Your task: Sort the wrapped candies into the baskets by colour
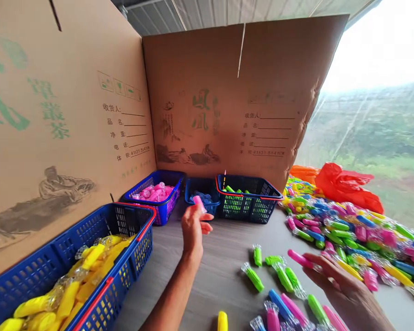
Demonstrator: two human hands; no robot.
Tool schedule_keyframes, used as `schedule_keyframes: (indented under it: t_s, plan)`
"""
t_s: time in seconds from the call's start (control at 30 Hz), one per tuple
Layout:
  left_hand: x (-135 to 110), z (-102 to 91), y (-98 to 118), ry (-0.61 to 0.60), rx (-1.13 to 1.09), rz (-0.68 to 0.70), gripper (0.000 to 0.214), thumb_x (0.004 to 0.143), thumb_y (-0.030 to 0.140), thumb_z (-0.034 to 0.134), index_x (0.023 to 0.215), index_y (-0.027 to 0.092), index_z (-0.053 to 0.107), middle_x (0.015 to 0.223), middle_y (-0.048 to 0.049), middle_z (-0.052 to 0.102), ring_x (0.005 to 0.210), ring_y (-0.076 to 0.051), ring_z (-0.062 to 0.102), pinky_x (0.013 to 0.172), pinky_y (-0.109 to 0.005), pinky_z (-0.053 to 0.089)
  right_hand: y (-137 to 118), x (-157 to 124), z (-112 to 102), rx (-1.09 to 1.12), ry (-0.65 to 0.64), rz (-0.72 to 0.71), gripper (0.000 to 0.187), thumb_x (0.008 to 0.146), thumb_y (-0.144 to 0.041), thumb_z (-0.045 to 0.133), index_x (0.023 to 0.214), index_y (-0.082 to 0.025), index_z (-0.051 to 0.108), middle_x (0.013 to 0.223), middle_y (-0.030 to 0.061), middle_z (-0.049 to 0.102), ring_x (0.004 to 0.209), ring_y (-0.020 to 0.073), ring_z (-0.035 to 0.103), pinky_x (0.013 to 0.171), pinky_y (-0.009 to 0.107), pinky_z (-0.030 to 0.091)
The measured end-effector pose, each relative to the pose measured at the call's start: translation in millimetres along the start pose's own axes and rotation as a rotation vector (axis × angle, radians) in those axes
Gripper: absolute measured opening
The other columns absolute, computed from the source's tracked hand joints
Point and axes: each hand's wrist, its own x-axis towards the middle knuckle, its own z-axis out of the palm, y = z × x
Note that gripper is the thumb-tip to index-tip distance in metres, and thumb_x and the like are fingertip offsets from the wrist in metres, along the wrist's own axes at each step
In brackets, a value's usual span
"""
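Note:
My left hand is raised over the middle of the table, pinching a pink stick in clear wrapper between thumb and finger, its other fingers loosely apart. It is in front of a small blue basket of blue wrapped pieces. At the right, my right hand holds another pink stick by its fingertips, above the table. Below and left of it lie several green wrapped sticks, with blue and pink ones nearer me. A yellow stick lies at the bottom edge.
A large blue basket of yellow sticks fills the left. Behind stand a basket of pink sticks and a dark basket of green ones. A mixed-colour heap and red plastic bags lie right. Cardboard walls enclose the back and left.

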Motion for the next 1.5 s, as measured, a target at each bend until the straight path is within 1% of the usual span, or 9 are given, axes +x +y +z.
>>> schedule_keyframes:
  t_s: [0.13, 0.27, 0.4, 0.53, 0.7, 0.87, 1.13, 1.37, 1.5]
  plan:
    - [24, -33.2, 5, 0.244, -0.197, 0.042, 0.047, 0.069, 0.055, 0.063, 0.094, 0.016, 0.055, 0.066, -0.0029, 0.067, 0.04, -0.011, 0.055, 0.04, -0.02, 0.04, -127, 41, 31, 0.59, -0.431, 0.094, 0.028, 0.077, -0.049, 0.062, 0.089, -0.025, 0.07, 0.057, 0.0002, 0.06, 0.054, 0.0184, 0.056, 0.05, 0.029, 0.045]
    - [31, -43.9, -12, 0.284, -0.263, 0.009, 0.048, 0.065, 0.055, 0.068, 0.089, 0.016, 0.056, 0.06, -0.0004, 0.063, 0.038, -0.011, 0.052, 0.039, -0.02, 0.038, -227, 99, 101, 1.028, -0.632, 0.118, 0.013, 0.074, -0.031, 0.065, 0.078, -0.02, 0.061, 0.066, 0.0006, 0.06, 0.055, 0.0134, 0.055, 0.057, 0.03, 0.05]
    - [36, -48.5, -28, 0.318, -0.203, -0.022, 0.052, 0.064, 0.057, 0.068, 0.093, 0.014, 0.06, 0.062, -0.0019, 0.063, 0.039, -0.012, 0.054, 0.041, -0.021, 0.039, -282, 151, 167, 1.049, -0.643, 0.152, 0.017, 0.08, -0.033, 0.064, 0.079, -0.019, 0.056, 0.065, -0.0005, 0.06, 0.062, 0.0132, 0.061, 0.072, 0.037, 0.052]
    - [43, -53.6, -31, 0.348, -0.15, 0.007, 0.058, 0.066, 0.062, 0.066, 0.097, 0.013, 0.061, 0.061, -0.0024, 0.064, 0.039, -0.012, 0.054, 0.04, -0.022, 0.04, -297, 169, 193, 1.041, -0.638, 0.139, 0.02, 0.079, -0.031, 0.067, 0.088, -0.016, 0.058, 0.066, -0.0028, 0.062, 0.064, 0.0124, 0.061, 0.071, 0.036, 0.052]
    - [40, -53.7, -31, 0.333, -0.168, 0.048, 0.058, 0.064, 0.064, 0.068, 0.091, 0.013, 0.061, 0.06, -0.0015, 0.063, 0.039, -0.01, 0.052, 0.04, -0.021, 0.038, -260, 151, 165, 1.0, -0.629, 0.068, 0.024, 0.071, -0.023, 0.069, 0.093, -0.014, 0.065, 0.075, 0.0005, 0.067, 0.068, 0.0147, 0.063, 0.062, 0.028, 0.051]
    - [38, -41.2, -20, 0.318, -0.167, 0.037, 0.056, 0.064, 0.062, 0.07, 0.09, 0.013, 0.062, 0.063, -0.0024, 0.064, 0.04, -0.01, 0.053, 0.039, -0.02, 0.038, -163, 104, 83, 0.922, -0.541, 0.064, 0.03, 0.069, -0.037, 0.073, 0.089, -0.015, 0.072, 0.084, 0.0066, 0.073, 0.064, 0.0155, 0.063, 0.06, 0.029, 0.051]
    - [98, -8.2, 79, 0.308, 0.002, -0.035, 0.008, 0.092, 0.016, 0.045, 0.094, 0.012, 0.051, 0.073, 0.0013, 0.058, 0.051, -0.007, 0.055, 0.059, -0.023, 0.048, 9, 14, -37, 0.614, -0.058, 0.488, 0.048, 0.049, -0.052, 0.081, 0.081, -0.017, 0.075, 0.081, 0.0117, 0.074, 0.063, 0.0211, 0.063, 0.059, 0.033, 0.051]
    - [106, -4.8, 71, 0.283, 0.232, 0.17, 0.044, 0.08, 0.02, 0.061, 0.122, 0.014, 0.048, 0.1, -0.0027, 0.061, 0.055, -0.007, 0.057, 0.059, -0.025, 0.048, 25, -45, -42, 0.51, -0.032, 0.655, 0.05, 0.054, -0.055, 0.073, 0.088, -0.018, 0.073, 0.089, 0.0093, 0.074, 0.064, 0.0203, 0.061, 0.06, 0.033, 0.049]
    - [39, 5.4, 22, -0.158, 0.475, 0.284, 0.031, 0.074, 0.033, 0.062, 0.097, 0.014, 0.067, 0.075, -0.0015, 0.065, 0.048, -0.011, 0.055, 0.05, -0.024, 0.044, 17, -53, -37, 0.347, -0.116, 0.545, 0.05, 0.067, -0.06, 0.065, 0.097, -0.021, 0.072, 0.096, 0.0078, 0.073, 0.07, 0.0204, 0.061, 0.064, 0.032, 0.048]
